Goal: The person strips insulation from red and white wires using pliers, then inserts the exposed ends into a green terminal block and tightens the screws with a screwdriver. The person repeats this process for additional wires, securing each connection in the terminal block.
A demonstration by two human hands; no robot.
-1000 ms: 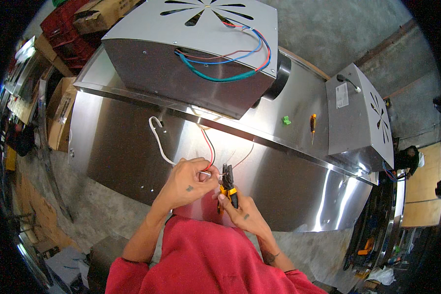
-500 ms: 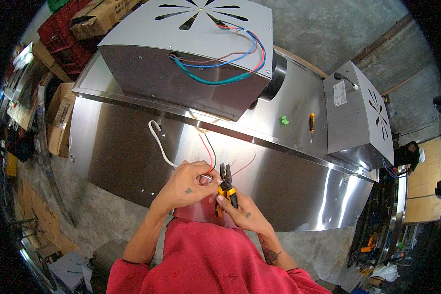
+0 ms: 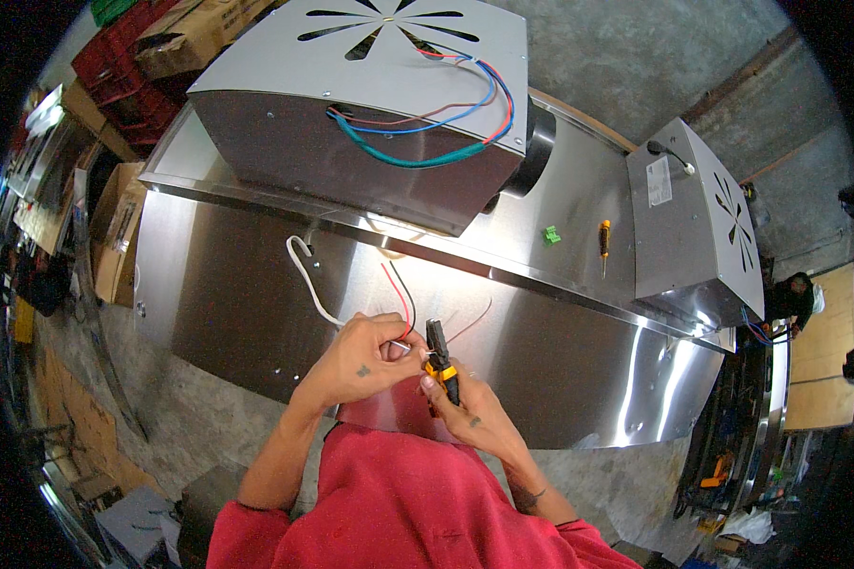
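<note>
My left hand (image 3: 359,358) is closed in a pinch on a white cable (image 3: 307,277) that loops out to the left over the steel panel. From its fingers a red wire (image 3: 397,287) and a black wire (image 3: 408,292) curve upward. A short pale end shows at the fingertips, beside the pliers' jaws. My right hand (image 3: 472,410) grips black-and-yellow pliers (image 3: 437,349), jaws upward and brought together. Whether the jaws bite on the wire end is too small to tell.
Beneath my hands lies the shiny steel panel (image 3: 237,275). A large grey metal housing (image 3: 351,142) with coloured wires (image 3: 427,156) stands beyond it. Farther right are a green connector (image 3: 551,234), a screwdriver (image 3: 604,247) and a second housing (image 3: 674,228). Another person (image 3: 795,299) is at the far right.
The pliers' jaws have come together; they were spread apart before. My left hand keeps its pinch in nearly the same place, and the red and black wires have shifted slightly.
</note>
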